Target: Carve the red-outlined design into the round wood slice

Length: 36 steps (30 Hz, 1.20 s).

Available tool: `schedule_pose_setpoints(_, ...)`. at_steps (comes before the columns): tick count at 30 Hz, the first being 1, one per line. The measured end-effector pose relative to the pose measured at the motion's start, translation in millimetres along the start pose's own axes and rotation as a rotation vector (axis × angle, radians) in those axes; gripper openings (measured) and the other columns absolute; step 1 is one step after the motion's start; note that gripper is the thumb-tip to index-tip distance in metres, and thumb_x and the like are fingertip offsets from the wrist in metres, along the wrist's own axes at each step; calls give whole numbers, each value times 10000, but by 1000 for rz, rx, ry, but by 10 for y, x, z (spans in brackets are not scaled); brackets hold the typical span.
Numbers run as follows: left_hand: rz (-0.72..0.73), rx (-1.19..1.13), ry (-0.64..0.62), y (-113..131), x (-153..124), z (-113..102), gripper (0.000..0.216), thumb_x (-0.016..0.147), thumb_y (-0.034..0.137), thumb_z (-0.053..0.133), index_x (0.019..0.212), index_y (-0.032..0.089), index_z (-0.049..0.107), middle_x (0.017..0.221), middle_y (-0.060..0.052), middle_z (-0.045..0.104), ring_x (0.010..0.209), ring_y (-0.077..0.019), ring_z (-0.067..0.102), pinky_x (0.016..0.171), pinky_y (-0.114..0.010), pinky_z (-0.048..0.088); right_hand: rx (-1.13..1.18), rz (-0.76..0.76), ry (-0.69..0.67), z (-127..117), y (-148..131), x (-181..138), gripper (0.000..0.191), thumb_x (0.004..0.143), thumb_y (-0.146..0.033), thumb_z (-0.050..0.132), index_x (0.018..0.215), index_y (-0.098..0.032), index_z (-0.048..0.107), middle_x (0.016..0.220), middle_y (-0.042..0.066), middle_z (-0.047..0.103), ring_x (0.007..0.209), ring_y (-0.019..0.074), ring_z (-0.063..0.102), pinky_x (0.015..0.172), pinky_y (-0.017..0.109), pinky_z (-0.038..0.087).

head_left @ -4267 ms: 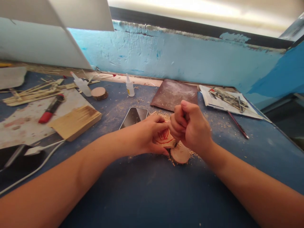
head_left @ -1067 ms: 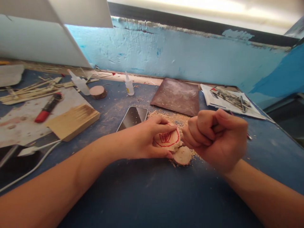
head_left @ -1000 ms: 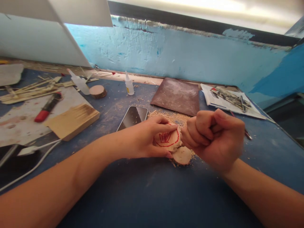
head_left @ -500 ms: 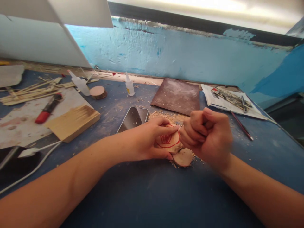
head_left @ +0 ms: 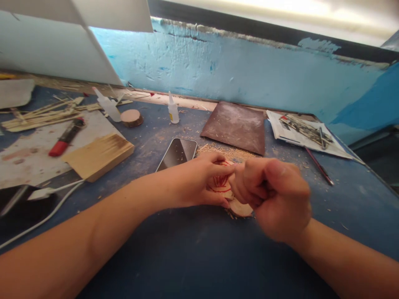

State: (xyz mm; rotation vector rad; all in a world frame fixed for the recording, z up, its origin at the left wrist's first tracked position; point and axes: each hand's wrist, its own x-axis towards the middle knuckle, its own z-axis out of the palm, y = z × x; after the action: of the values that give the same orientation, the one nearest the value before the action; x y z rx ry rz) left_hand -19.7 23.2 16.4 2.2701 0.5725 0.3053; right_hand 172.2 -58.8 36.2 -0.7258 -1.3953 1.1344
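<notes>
My left hand [head_left: 215,180] grips a round wood slice [head_left: 222,182] between thumb and fingers. Red lines mark the slice's upper face: a ring near the edge and a pattern inside it. Beneath its near right edge lies a second, plain wood slice [head_left: 240,208]. My right hand [head_left: 274,195] is curled into a fist at the marked slice's right side, covering part of it. Whatever those fingers hold is hidden inside the fist. Wood shavings [head_left: 215,150] are scattered around and behind the slices.
Behind my left hand lies a phone [head_left: 177,153]. A brown sheet [head_left: 235,126] and a small glue bottle [head_left: 173,110] are farther back. To the left are a wooden block [head_left: 99,158], a red-and-black tool [head_left: 66,138] and a white cable [head_left: 59,214]. A pencil-like stick [head_left: 318,166] lies right.
My right fist has come nearer to me and down a little, now covering more of the plain slice. My left hand keeps its grip on the marked slice.
</notes>
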Motion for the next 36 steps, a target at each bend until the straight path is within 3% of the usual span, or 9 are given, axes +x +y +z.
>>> schedule_pose_setpoints(3, -19, 20, 21, 25, 3, 13, 320, 950, 335, 906, 1254, 273, 826, 1433, -41, 680, 1388, -335, 652, 1254, -473, 555, -72, -49, 34, 101, 96, -12, 558, 1173, -415, 544, 654, -233, 446, 611, -43, 314, 524, 129, 289, 528, 338, 295)
schedule_pose_setpoints(7, 17, 11, 37, -17, 20, 31, 344, 951, 331, 892, 1283, 295, 814, 1406, -5, 717, 1457, -343, 615, 1288, -461, 531, -51, -50, 77, 174, 139, 90, 578, 1158, -479, 597, 661, -240, 425, 616, -52, 330, 515, 117, 282, 513, 322, 276)
schedule_pose_setpoints(12, 49, 17, 34, -88, 36, 34, 321, 924, 367, 942, 1230, 305, 864, 1533, -86, 625, 1488, -376, 591, 1317, -560, 502, 93, 78, 217, 178, 110, 271, 673, 1108, -628, 629, 593, -259, 402, 525, -79, 276, 440, 94, 222, 435, 287, 239)
schedule_pose_setpoints(15, 39, -9, 24, -102, 25, 29, 351, 931, 381, 943, 1265, 305, 864, 1572, -102, 605, 1488, -375, 596, 1320, -581, 494, 181, 165, 264, 159, 124, 294, 674, 1064, -630, 663, 572, -269, 376, 493, -93, 244, 402, 84, 203, 387, 262, 202)
schedule_pose_setpoints(21, 16, -8, -2, -73, 1, 16, 332, 934, 354, 954, 1251, 322, 856, 1614, -82, 576, 1529, -357, 570, 1365, -565, 436, 245, 126, 150, 76, 128, 144, 649, 1079, -568, 618, 565, -253, 376, 492, -79, 269, 419, 88, 202, 396, 252, 210)
schedule_pose_setpoints(28, -13, -1, 7, -48, -6, 24, 469, 918, 378, 983, 1357, 308, 833, 1601, -122, 594, 1521, -380, 569, 1352, -577, 431, 270, 105, -89, -127, -149, 141, 571, 1074, -448, 575, 596, -224, 358, 504, -61, 240, 444, 93, 225, 443, 265, 276)
schedule_pose_setpoints(36, 26, -3, 9, -46, -5, 22, 332, 946, 320, 941, 1263, 320, 842, 1602, -75, 595, 1510, -348, 582, 1330, -519, 474, 275, 116, -46, -58, 68, 142, 592, 1070, -444, 621, 575, -221, 385, 510, -61, 264, 432, 85, 239, 413, 238, 264)
